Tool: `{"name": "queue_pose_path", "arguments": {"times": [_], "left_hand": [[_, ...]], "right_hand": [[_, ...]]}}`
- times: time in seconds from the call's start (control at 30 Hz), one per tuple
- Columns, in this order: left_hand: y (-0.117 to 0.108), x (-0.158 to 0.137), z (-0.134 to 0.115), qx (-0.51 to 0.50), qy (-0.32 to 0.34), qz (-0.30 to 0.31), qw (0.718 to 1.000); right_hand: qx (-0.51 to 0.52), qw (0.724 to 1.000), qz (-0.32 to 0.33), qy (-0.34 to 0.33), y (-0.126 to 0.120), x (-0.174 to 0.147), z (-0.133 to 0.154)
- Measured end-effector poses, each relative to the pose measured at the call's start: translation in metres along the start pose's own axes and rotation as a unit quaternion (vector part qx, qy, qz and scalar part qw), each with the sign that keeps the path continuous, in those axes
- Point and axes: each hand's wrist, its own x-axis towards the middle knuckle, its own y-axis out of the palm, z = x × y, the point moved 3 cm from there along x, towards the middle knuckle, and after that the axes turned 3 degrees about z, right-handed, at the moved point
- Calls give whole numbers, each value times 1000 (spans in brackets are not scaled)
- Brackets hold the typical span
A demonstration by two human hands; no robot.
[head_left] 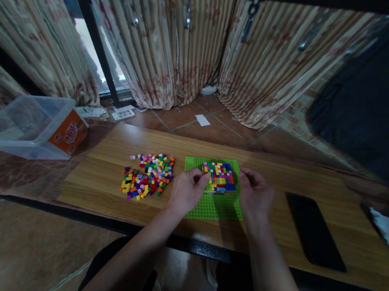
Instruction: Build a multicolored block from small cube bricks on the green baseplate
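Observation:
A block of small multicoloured building bricks (219,177) stands on a green studded baseplate (205,209), close to its far edge. My left hand (187,190) is at the block's left side, thumb and forefinger pinched together by its edge. Anything between those fingertips is too small to make out. On the other side, my right hand (257,196) hovers by the baseplate's right edge, apart from the block. Its fingers are curled and the thumb lies close to the forefinger; what they hold, if anything, is hidden. Left of the baseplate lies a pile of loose coloured bricks (154,176).
The wooden board (97,172) carries a black phone-like slab (314,232) at right. A clear plastic bin (33,124) with an orange label stands at far left. Beyond are striped curtains (163,49) and a paper (202,120) on the tiled floor. White paper lies far right.

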Motion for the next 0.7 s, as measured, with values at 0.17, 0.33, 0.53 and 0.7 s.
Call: {"name": "queue_pose_path", "arguments": {"times": [0.17, 0.33, 0.53, 0.7], "left_hand": [[4, 3, 0, 3, -23, -3, 1000], [5, 6, 1, -16, -44, 5, 999], [10, 12, 6, -39, -69, -2, 997], [11, 12, 7, -38, -83, 2, 996]], "right_hand": [[-36, 998, 39, 19, 5, 0, -3], [-53, 995, 84, 26, 10, -5, -3], [-74, 994, 78, 13, 11, -5, -2], [-116, 990, 84, -6, 9, -7, -2]]}}
